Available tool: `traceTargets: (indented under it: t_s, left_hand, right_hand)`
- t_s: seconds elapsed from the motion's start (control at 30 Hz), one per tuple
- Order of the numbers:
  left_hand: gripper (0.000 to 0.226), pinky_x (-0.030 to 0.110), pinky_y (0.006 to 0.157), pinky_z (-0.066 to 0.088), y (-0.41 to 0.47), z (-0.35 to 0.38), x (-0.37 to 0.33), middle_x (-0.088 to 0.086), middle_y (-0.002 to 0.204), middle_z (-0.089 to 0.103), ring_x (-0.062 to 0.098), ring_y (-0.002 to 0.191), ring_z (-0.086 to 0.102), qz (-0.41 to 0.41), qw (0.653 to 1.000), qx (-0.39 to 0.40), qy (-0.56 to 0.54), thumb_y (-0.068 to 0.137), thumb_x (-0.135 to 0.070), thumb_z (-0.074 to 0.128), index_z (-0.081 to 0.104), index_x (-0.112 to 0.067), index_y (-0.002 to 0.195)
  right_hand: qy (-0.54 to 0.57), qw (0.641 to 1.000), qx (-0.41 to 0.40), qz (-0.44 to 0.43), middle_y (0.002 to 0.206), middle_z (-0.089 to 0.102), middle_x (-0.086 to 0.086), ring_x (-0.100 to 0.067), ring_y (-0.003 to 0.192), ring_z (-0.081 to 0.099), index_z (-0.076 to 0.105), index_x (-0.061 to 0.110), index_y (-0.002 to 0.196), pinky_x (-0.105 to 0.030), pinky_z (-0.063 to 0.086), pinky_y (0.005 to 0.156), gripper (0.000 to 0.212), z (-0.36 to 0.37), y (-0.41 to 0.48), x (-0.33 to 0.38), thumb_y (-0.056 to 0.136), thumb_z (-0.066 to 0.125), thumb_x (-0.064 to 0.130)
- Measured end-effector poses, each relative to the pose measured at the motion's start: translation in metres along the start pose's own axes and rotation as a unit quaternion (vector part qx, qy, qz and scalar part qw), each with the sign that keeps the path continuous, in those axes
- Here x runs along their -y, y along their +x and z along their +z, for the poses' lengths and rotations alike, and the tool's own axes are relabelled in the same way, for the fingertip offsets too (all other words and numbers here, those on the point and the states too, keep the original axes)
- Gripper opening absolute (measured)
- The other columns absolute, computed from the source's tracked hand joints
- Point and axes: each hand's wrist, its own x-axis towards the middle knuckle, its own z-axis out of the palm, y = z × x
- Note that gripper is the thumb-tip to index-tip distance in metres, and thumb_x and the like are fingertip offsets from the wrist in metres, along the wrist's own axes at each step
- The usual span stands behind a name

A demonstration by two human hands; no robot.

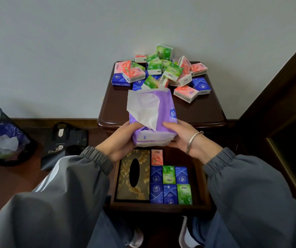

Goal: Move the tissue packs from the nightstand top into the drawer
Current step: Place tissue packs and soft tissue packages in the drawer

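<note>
Nearest the wearer, two grey sleeves [82,178] reach forward over the open drawer [200,199] of a dark wooden nightstand [193,111]. Inside the drawer, a gold-patterned tissue box [125,176] with a dark oval slot lies along the left side. Beside it, small tissue packs [170,185] lie flat in rows: blue, blue, green in the closest row; blue, green, blue behind that; and one pink pack [156,157] alone at the back.

Above the drawer's rear half, both hands hold a large purple soft-pack of tissues [154,113], with white tissue [143,110] pulled up out of its torn top. The left hand [120,142] wraps the pack's lower left side, its grip closed on the plastic. The right hand [183,136], a silver bangle [193,140] at the wrist, has its grip closed on the lower right side. The pack is tilted, its top leaning away toward the wall.

Beyond the hands, the worktop of the nightstand carries a loose heap of small packs [161,72] in pink, green and blue, piled against the pale wall [72,42], some standing on edge, some flat.

On the floor to the left sit a dark tote bag [63,145] and, farther left, a mesh wastebasket [2,135] holding crumpled wrappers.
</note>
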Motion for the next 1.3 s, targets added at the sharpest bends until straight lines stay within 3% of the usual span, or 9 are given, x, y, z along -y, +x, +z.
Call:
traceTargets:
  t_s: [0.1, 0.3, 0.47, 0.57, 0.73, 0.93, 1.03, 1.17, 1.3]
  left_hand:
    - [0.044, 0.044, 0.101, 0.044, -0.005, -0.007, 0.002, 0.014, 0.129, 0.06, 0.028, 0.111, 0.058, -0.028, 1.0, 0.008, 0.0, 0.094, -0.024, 0.052, 0.05, -0.007, 0.135]
    - [0.105, 0.045, 0.079, 0.056, -0.008, -0.022, 0.026, 0.009, 0.138, 0.054, 0.028, 0.108, 0.064, -0.09, 0.996, -0.025, -0.008, 0.067, -0.043, 0.078, 0.015, -0.031, 0.15]
    - [0.055, 0.032, 0.069, 0.059, -0.005, -0.014, 0.072, 0.005, 0.101, 0.075, 0.017, 0.084, 0.072, -0.18, 0.982, -0.035, 0.033, 0.066, -0.031, 0.08, 0.063, -0.015, 0.115]
    - [0.032, 0.027, 0.061, 0.058, 0.001, -0.02, 0.093, 0.005, 0.088, 0.076, 0.014, 0.072, 0.071, -0.199, 0.978, -0.062, 0.021, 0.078, -0.022, 0.072, 0.067, -0.01, 0.107]
    - [0.041, 0.029, 0.062, 0.058, 0.018, -0.019, 0.133, 0.014, 0.105, 0.07, 0.019, 0.078, 0.066, -0.198, 0.967, -0.153, -0.048, 0.085, -0.015, 0.068, 0.06, -0.002, 0.123]
    - [0.039, 0.025, 0.049, 0.055, 0.029, -0.001, 0.168, 0.01, 0.089, 0.072, 0.016, 0.062, 0.069, -0.196, 0.948, -0.215, -0.126, 0.085, -0.015, 0.069, 0.061, 0.001, 0.12]
    - [0.041, 0.027, 0.049, 0.055, 0.032, 0.011, 0.174, 0.009, 0.085, 0.073, 0.018, 0.065, 0.07, -0.218, 0.944, -0.206, -0.139, 0.083, -0.017, 0.071, 0.061, -0.002, 0.12]
    - [0.054, 0.033, 0.057, 0.055, 0.039, 0.016, 0.166, 0.01, 0.109, 0.067, 0.022, 0.092, 0.064, -0.292, 0.943, -0.148, -0.061, 0.076, -0.033, 0.076, 0.057, -0.013, 0.123]
    - [0.054, 0.035, 0.066, 0.052, 0.047, 0.009, 0.157, 0.008, 0.099, 0.069, 0.024, 0.094, 0.064, -0.34, 0.937, -0.075, -0.035, 0.067, -0.051, 0.077, 0.063, -0.014, 0.104]
  right_hand:
    - [-0.03, 0.999, 0.01, -0.006, 0.097, 0.067, -0.009, -0.021, 0.081, 0.063, 0.062, 0.011, 0.112, -0.035, 0.051, 0.071, 0.023, -0.018, -0.009, 0.005, 0.089, 0.058, 0.009]
    - [-0.172, 0.98, 0.081, 0.062, 0.08, 0.074, 0.001, -0.011, 0.066, 0.069, 0.065, 0.015, 0.097, -0.022, 0.053, 0.053, 0.014, -0.045, -0.027, -0.01, 0.086, 0.061, 0.006]
    - [-0.209, 0.963, 0.09, 0.143, 0.091, 0.074, -0.003, -0.018, 0.08, 0.07, 0.065, 0.014, 0.102, -0.028, 0.056, 0.069, 0.019, -0.054, -0.032, -0.029, 0.084, 0.066, 0.012]
    - [-0.128, 0.971, 0.061, 0.191, 0.086, 0.075, -0.003, -0.016, 0.074, 0.07, 0.067, 0.013, 0.097, -0.028, 0.057, 0.067, 0.014, -0.06, -0.031, -0.047, 0.084, 0.066, 0.02]
    - [-0.003, 0.961, -0.089, 0.26, 0.074, 0.064, -0.002, -0.019, 0.069, 0.057, 0.064, 0.02, 0.083, -0.033, 0.049, 0.064, 0.032, -0.067, -0.031, -0.088, 0.073, 0.069, 0.05]
    - [0.082, 0.953, -0.106, 0.27, 0.105, 0.062, -0.009, -0.027, 0.087, 0.062, 0.058, 0.018, 0.112, -0.04, 0.053, 0.069, 0.041, -0.065, -0.028, -0.125, 0.078, 0.071, 0.035]
    - [0.076, 0.95, -0.18, 0.243, 0.099, 0.063, -0.01, -0.023, 0.081, 0.06, 0.056, 0.013, 0.115, -0.036, 0.05, 0.061, 0.036, -0.073, -0.022, -0.133, 0.081, 0.069, 0.019]
    - [0.058, 0.938, -0.222, 0.259, 0.083, 0.06, -0.006, -0.019, 0.07, 0.054, 0.056, 0.015, 0.093, -0.032, 0.045, 0.057, 0.011, -0.094, -0.015, -0.135, 0.085, 0.063, 0.016]
    - [0.041, 0.928, -0.222, 0.297, 0.076, 0.055, -0.004, -0.017, 0.067, 0.051, 0.054, 0.017, 0.082, -0.03, 0.041, 0.056, 0.007, -0.113, -0.008, -0.131, 0.086, 0.058, 0.014]
